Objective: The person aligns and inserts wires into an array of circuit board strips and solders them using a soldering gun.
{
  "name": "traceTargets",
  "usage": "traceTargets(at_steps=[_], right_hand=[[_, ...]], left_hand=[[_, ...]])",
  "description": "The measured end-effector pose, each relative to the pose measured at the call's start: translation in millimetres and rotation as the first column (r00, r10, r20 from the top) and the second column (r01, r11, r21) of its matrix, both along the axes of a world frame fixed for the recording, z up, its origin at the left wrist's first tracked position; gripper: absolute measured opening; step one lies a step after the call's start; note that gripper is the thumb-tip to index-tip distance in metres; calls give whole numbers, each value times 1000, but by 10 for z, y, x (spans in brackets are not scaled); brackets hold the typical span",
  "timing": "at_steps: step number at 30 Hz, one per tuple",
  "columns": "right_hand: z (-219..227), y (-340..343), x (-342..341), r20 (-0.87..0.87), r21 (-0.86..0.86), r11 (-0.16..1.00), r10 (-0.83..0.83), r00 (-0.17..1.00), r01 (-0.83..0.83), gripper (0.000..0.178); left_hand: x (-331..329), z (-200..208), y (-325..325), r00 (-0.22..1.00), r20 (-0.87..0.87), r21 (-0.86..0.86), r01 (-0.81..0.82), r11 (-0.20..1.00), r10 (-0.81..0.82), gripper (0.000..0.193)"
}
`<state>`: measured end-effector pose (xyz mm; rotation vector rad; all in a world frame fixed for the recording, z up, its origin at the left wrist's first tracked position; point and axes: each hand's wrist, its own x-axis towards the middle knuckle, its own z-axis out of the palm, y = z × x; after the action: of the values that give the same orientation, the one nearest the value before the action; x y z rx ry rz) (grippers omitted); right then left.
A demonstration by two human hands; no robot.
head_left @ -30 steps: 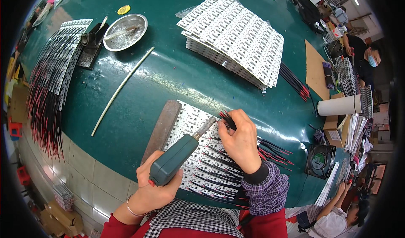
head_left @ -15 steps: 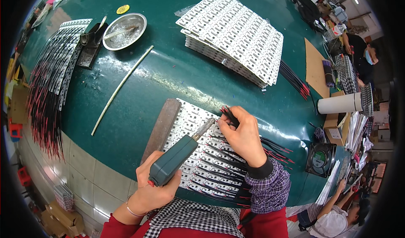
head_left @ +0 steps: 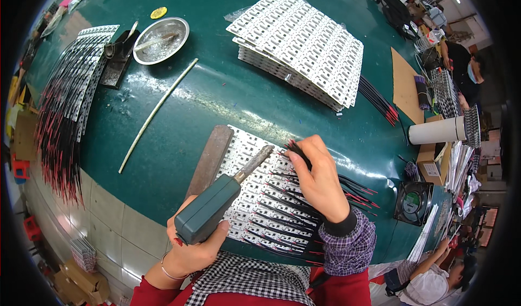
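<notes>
Iron (head_left: 213, 204), gripped in the left hand (head_left: 194, 250), has been shifted leftward, its tip (head_left: 267, 151) apart from the wires (head_left: 296, 149) pinched by the right hand (head_left: 321, 184) over the board (head_left: 241, 147) on the tabletop (head_left: 217, 102), apparently between contacts.

An electronics workshop — piled white circuit boards (head_left: 298, 40), a soldering gun (head_left: 209, 208), a masked co-worker (head_left: 465, 80).
</notes>
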<state>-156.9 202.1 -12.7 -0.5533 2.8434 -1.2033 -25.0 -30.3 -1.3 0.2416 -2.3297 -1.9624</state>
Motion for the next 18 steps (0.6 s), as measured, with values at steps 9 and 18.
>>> traceTargets(at_steps=[9, 18], right_hand=[[22, -131, 230, 59, -73, 992, -98, 993, 102, 14], [-35, -177, 239, 60, 5, 988, -156, 986, 156, 12]], left_hand=[[86, -51, -54, 999, -23, -27, -31, 999, 31, 30], [71, -45, -18, 1000, 4, 14, 11, 1000, -11, 24]])
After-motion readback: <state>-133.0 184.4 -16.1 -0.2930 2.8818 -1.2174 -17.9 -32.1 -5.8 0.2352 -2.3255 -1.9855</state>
